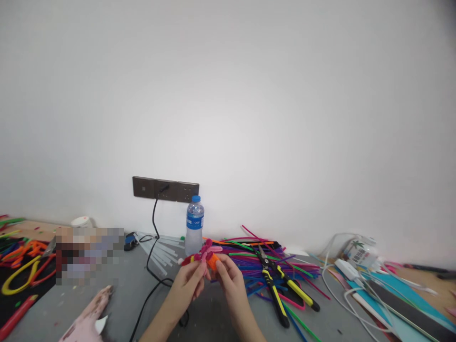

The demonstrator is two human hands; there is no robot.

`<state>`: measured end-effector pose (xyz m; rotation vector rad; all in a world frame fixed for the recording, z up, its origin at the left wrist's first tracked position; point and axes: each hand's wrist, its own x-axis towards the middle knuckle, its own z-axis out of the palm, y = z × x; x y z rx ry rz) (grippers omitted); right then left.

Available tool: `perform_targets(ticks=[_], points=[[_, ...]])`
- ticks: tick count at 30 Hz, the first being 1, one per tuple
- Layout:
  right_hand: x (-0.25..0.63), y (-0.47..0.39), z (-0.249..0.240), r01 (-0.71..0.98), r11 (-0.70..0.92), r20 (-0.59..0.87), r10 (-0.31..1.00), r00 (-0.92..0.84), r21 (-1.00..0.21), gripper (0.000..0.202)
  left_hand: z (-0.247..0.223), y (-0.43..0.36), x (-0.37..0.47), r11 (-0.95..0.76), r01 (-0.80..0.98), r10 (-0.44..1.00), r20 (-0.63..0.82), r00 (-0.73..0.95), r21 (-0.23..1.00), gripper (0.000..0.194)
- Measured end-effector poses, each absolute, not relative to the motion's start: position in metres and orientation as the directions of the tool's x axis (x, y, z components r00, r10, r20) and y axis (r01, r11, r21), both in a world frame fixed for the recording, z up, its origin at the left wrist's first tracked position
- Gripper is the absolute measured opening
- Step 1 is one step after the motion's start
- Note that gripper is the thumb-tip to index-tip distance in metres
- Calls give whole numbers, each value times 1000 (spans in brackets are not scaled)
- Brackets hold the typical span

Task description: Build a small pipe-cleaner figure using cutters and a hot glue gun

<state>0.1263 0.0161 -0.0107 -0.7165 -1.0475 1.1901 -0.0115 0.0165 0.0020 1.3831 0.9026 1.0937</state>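
Both hands meet over the grey table around a small pipe-cleaner figure, with fuzzy pink loops on top and orange, red and yellow parts below. The fingers of my left hand pinch its pink middle. At its right side, my right hand grips the orange part between thumb and fingers. My fingers hide the lower portion of the figure. Right behind it stands a water bottle with a blue cap. Yellow-and-black pliers lie just right of my right hand, jaws toward the wall.
Behind the pliers spreads a pile of coloured pipe cleaners. Translucent glue sticks lie left of the bottle. A black cord runs from the wall socket. White cables and a wrapped packet lie at right; red-handled pliers at left.
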Motion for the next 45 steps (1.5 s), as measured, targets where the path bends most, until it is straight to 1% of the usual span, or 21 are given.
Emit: perform_targets(ticks=[5,9,14,18,28,34,38,45], points=[[125,16,-13,-445,227,253,967,0,-866,34,3,16,-12,-131,-48,948,139,288,990,61],[125,16,-16,-448,227,244,970,19,-865,32,5,13,-10,-99,-18,937,99,335,995,65],[126,16,-15,-448,206,225,974,11,-870,33,3,11,-7,-77,-46,929,88,358,996,67],[125,15,-11,-457,177,217,976,-34,-872,37,2,12,-8,-80,-40,936,89,339,996,65],[123,14,-10,-497,168,229,971,-64,-852,34,5,11,-8,-65,-22,953,69,296,998,68],[126,14,-9,-459,204,263,962,-67,-864,32,11,9,-8,-50,-11,957,51,286,999,70],[128,14,-8,-424,233,275,961,-39,-875,30,12,10,-8,-46,-8,955,46,294,999,70],[130,14,-6,-414,221,263,964,-48,-883,30,10,9,-9,-60,-5,957,59,285,998,69]])
